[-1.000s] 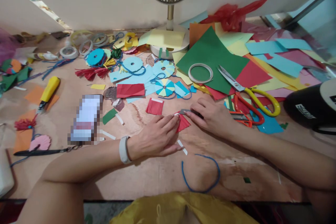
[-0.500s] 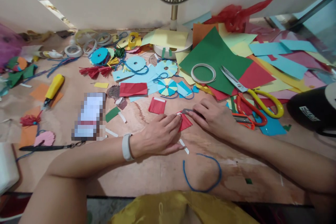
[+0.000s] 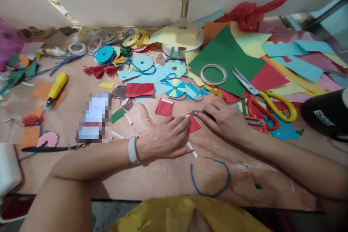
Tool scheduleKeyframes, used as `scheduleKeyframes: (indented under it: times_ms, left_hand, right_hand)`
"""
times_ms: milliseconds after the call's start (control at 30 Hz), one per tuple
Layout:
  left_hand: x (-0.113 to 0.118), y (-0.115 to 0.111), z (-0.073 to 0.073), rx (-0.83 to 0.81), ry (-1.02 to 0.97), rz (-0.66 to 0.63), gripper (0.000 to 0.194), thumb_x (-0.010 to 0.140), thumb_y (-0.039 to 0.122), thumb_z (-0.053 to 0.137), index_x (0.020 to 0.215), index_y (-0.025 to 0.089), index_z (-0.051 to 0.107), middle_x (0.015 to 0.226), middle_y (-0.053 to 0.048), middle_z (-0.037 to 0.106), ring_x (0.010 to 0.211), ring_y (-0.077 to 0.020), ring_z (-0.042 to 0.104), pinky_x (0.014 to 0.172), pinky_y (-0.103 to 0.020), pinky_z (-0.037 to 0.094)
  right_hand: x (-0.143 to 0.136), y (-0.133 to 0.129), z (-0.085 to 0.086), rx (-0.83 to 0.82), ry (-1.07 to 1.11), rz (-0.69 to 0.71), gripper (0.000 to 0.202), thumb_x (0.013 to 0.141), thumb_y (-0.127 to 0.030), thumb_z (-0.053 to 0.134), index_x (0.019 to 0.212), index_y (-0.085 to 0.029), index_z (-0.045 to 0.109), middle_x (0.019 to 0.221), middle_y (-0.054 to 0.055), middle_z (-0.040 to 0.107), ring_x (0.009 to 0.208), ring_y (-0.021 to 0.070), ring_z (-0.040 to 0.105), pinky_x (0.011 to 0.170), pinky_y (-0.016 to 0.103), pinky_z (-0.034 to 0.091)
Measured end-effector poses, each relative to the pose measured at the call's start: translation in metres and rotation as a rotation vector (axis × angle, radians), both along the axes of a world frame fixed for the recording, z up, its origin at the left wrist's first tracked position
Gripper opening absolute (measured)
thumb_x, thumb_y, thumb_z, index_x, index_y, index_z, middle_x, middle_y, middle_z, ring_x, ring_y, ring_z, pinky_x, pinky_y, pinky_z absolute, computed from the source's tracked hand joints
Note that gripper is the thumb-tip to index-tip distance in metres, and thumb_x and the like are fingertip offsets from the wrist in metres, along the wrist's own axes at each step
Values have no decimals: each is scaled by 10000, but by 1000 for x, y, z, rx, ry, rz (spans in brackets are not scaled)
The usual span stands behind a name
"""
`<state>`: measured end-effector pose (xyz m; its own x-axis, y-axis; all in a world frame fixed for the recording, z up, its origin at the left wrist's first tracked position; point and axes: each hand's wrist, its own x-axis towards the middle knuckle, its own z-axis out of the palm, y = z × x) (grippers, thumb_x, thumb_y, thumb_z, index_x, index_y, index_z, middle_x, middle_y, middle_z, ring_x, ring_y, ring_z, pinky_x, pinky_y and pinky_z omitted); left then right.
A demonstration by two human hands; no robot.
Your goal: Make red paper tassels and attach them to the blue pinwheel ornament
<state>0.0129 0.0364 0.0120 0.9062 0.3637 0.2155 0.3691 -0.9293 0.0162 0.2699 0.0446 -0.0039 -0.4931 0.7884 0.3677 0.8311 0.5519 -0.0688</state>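
Near the middle of the table, a small red paper piece with cut strips (image 3: 194, 124) lies under the fingertips of my left hand (image 3: 165, 136). Those fingers are pressed together on its white-edged top. My right hand (image 3: 223, 117) is closed round a thin dark blade (image 3: 198, 112), whose tip touches the paper's upper edge. Just behind my left hand is a second red fringed piece (image 3: 164, 107) with a white strip. A white paper strip (image 3: 192, 150) and a curved blue cord (image 3: 214, 193) lie nearer my body.
Scissors (image 3: 254, 90) and a tape ring (image 3: 213, 74) rest on coloured paper (image 3: 228, 61) at the right, beside a black mug (image 3: 323, 112). A phone (image 3: 94, 117) and yellow cutter (image 3: 57, 87) lie left. Behind stands a fan (image 3: 184, 9).
The whole view has shifted slightly, so things on the table appear a little further right. Both hands keep nearly the same hold on the red paper and the blade.
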Motion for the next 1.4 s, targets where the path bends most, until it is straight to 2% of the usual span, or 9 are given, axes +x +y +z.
scheduleKeyframes:
  times_ms: [200, 600, 900, 1167, 1400]
  left_hand:
    - [1, 0, 4, -45, 31, 21, 721, 1016, 620, 386, 1288, -5, 620, 1373, -238, 625, 1215, -339, 603, 954, -436, 508]
    - [1, 0, 5, -32, 15, 13, 703, 1008, 630, 403, 1254, 14, 637, 1350, -227, 639, 1214, -328, 601, 929, -420, 507]
    - [0, 0, 1, -23, 32, 2, 708, 1022, 620, 364, 1269, 9, 623, 1366, -233, 621, 1234, -344, 585, 949, -432, 490]
    - [0, 0, 1, -26, 33, -4, 697, 1025, 616, 353, 1240, 19, 641, 1353, -232, 629, 1232, -346, 582, 945, -441, 496]
    - [0, 0, 0, -59, 43, 2, 689, 1027, 617, 340, 1257, 37, 632, 1361, -236, 620, 1228, -344, 585, 926, -444, 505]
  right_hand:
    - [-1, 1, 3, -41, -2, -30, 333, 1025, -430, 539, 908, -166, 704, 886, 90, 664, 873, 213, 603, 641, 297, 364]
    - [1, 2, 6, -116, 54, -24, 311, 1027, -416, 534, 898, -174, 681, 927, 95, 672, 892, 209, 611, 661, 295, 389]
    - [2, 3, 6, -66, 137, 13, 295, 1022, -412, 557, 906, -167, 673, 922, 85, 677, 822, 184, 606, 672, 296, 405]
    - [-1, 2, 2, -53, 14, 15, 320, 1022, -422, 550, 870, -176, 688, 871, 85, 665, 829, 205, 575, 679, 318, 385]
    - [-1, 3, 2, -81, 27, -4, 331, 1025, -442, 539, 886, -180, 685, 919, 90, 672, 840, 208, 576, 656, 315, 370]
